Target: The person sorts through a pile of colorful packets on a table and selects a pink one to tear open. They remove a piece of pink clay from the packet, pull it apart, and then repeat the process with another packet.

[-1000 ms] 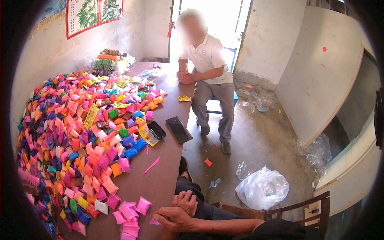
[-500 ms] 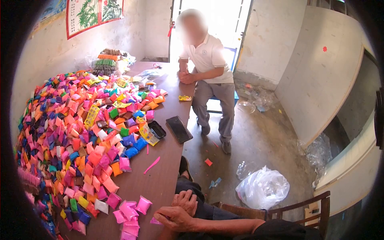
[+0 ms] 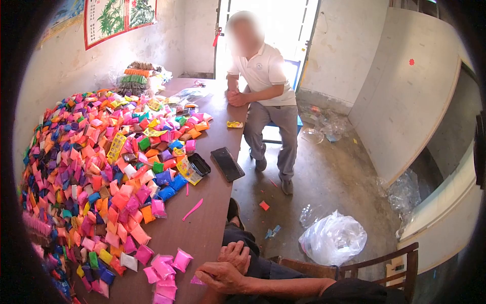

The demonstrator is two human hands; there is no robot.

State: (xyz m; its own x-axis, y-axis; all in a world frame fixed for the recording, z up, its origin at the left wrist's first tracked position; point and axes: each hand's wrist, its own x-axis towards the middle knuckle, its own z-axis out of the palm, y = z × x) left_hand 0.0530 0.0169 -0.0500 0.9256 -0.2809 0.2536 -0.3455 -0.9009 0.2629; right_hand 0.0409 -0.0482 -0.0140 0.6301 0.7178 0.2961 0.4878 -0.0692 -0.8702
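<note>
My left hand [image 3: 235,256] rests on my dark-trousered thigh, its fingers laid out over the cloth. My right hand [image 3: 218,276] lies across my left wrist, fingers loosely curled together, with no object visible in them. Beside its fingertips, a bit of pink [image 3: 197,280] shows at the table's edge. Just left of that lies a small group of bright pink packets [image 3: 163,273], one packet [image 3: 182,260] set slightly apart. A pink plastic knife-shaped tool [image 3: 192,210] lies farther up the brown table [image 3: 177,230].
A large heap of colourful packets [image 3: 91,177] covers the table's left side. Near the right edge are a dark phone [image 3: 227,164] and a black tray [image 3: 199,164]. Across sits another person [image 3: 263,76], hands together. A plastic bag [image 3: 334,238] and wooden chair [image 3: 412,268] stand right.
</note>
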